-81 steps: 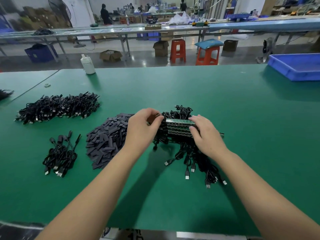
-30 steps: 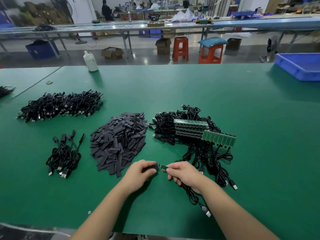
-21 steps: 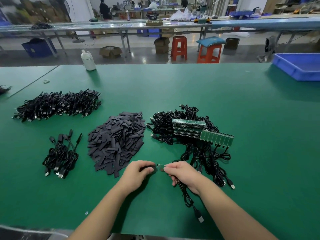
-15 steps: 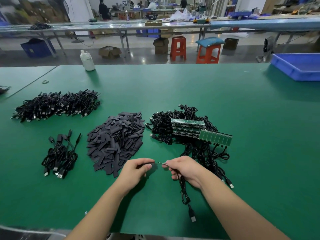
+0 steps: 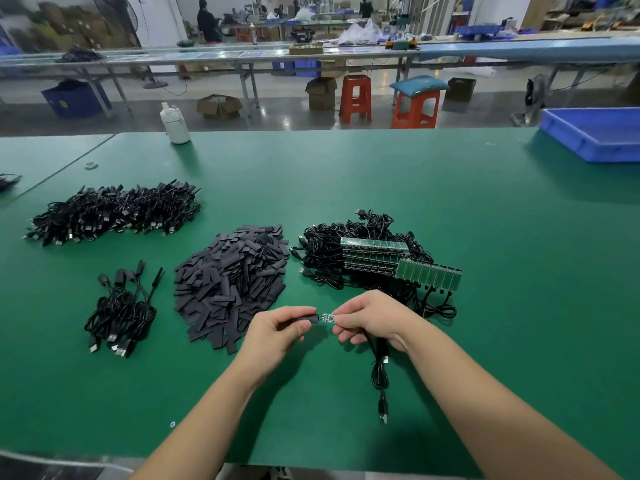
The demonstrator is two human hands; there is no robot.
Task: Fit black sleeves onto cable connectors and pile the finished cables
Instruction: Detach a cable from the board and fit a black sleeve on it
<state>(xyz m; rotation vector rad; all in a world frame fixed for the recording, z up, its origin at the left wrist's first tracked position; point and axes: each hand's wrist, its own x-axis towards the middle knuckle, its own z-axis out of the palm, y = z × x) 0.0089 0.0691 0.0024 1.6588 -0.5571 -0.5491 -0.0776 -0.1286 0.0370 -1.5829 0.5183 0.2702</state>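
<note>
My left hand [image 5: 277, 329] pinches a black sleeve [image 5: 308, 318] between thumb and fingers, its open end facing right. My right hand [image 5: 370, 317] pinches a small green connector board [image 5: 327, 318] whose tip nearly touches the sleeve. That board's black cable [image 5: 380, 372] hangs from my right hand and trails toward me on the green table, ending in a USB plug. A heap of loose black sleeves [image 5: 232, 278] lies just beyond my left hand. Unsleeved cables with green board strips [image 5: 374, 261] lie beyond my right hand. A small pile of sleeved cables [image 5: 121, 313] sits at the left.
A large heap of black cables [image 5: 114, 213] lies at the far left of the green table [image 5: 485, 237]. A white bottle [image 5: 175, 124] stands at the far edge, a blue tray [image 5: 595, 133] at the far right. Stools and benches stand beyond.
Both hands came back from the board pile to the near table with one cable. The sleeve and board have been raised slightly and brought tip to tip; the cable's plug end slid nearer.
</note>
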